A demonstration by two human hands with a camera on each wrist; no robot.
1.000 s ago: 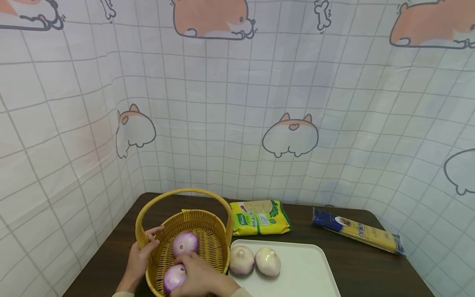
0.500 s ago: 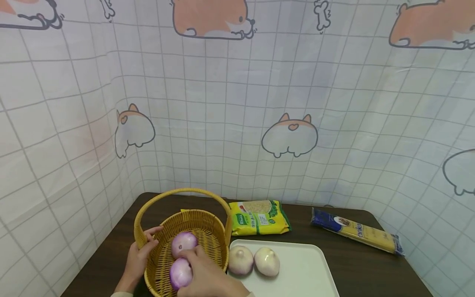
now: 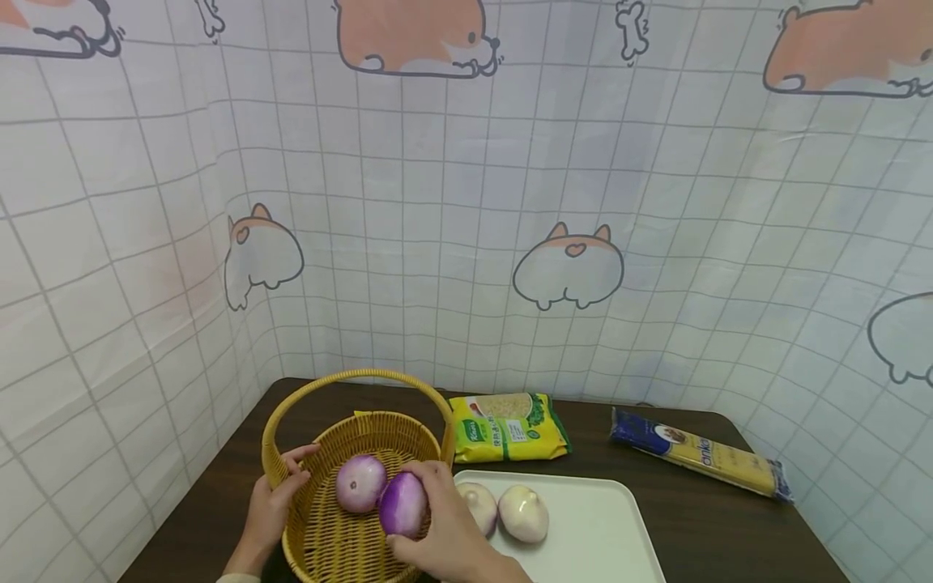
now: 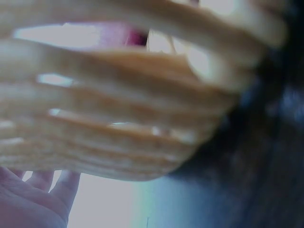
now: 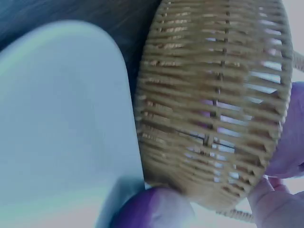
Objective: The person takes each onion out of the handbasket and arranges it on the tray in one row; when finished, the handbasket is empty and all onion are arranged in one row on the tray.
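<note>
In the head view my left hand [image 3: 268, 506] holds the left rim of a yellow wicker basket [image 3: 313, 526], near the foot of its tall hoop handle. My right hand [image 3: 448, 522] grips a purple onion [image 3: 402, 506] above the basket's right side. Another purple onion [image 3: 360, 483] lies inside the basket. On the white tray to the right sit two pale onions; the left one [image 3: 477, 506] is partly hidden by my right hand, the other [image 3: 524, 514] is beside it. The right wrist view shows the gripped onion [image 5: 292, 135] at the basket's rim, above the woven wall.
The white tray [image 3: 590, 534] stands against the basket's right side. Behind it lies a yellow Knorr packet [image 3: 510, 429]. A blue and yellow pasta packet [image 3: 703, 457] lies at the right on the dark table [image 3: 729, 526]. A patterned curtain closes off the back.
My right hand has lifted the nearer purple onion from the basket's lower left and carried it right, to the right rim. My left hand stays on the basket.
</note>
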